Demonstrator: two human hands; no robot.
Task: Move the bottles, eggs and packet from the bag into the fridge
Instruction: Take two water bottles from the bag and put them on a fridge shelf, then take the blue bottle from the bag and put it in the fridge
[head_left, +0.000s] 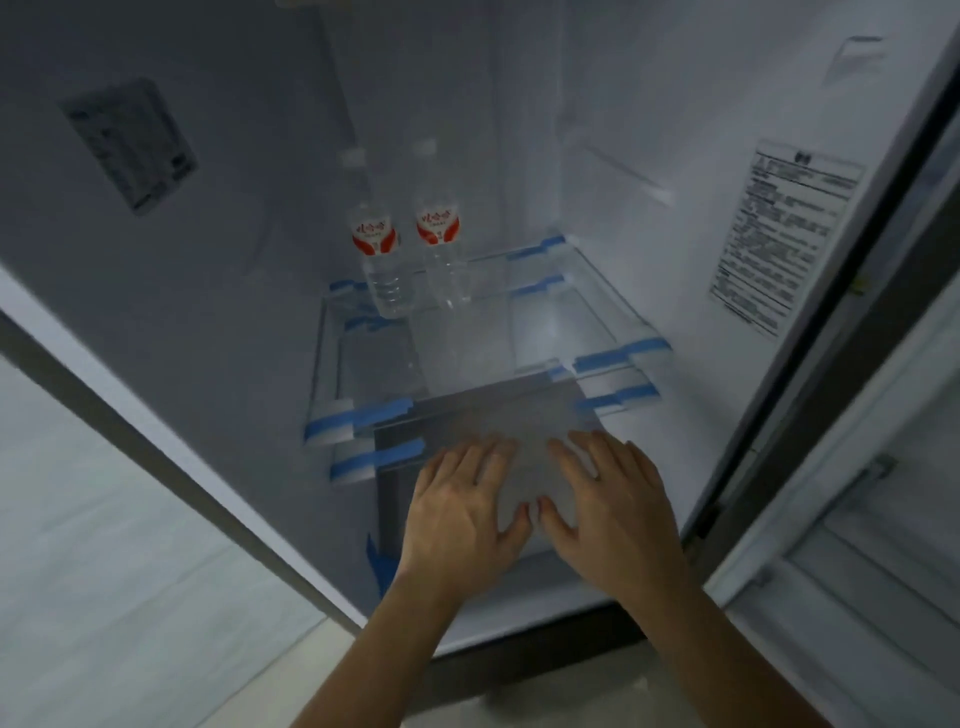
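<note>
Frosted grey plastic lies under both palms at the open fridge (208, 322). My left hand (460, 512) and my right hand (610, 512) rest flat, side by side, on the grey panel (493, 410) at the front of the compartment. Their fingers are straight and slightly spread, pointing inward, and the thumbs almost meet. Both hands are released and grasp nothing. Two of the task's bottles already stand upright inside, toward the back of the glass shelf (545, 322) above and behind the panel. The left bottle (376, 249) and the right bottle (439, 234) are just beside each other; both are clear, with white caps and red-and-white labels. Strips of blue tape (363, 418) hold the edges of the shelf and of the clear pieces below it on both sides, and another strip shows at the lower left, near my left wrist. A printed sticker (784, 234) sits on the right inner wall and a paler, blurred sticker (132, 145) on the left wall; I cannot read either. The fridge door (857, 545) stands open at my right, with its white door racks in view. The frame is tilted and soft with motion blur.
</note>
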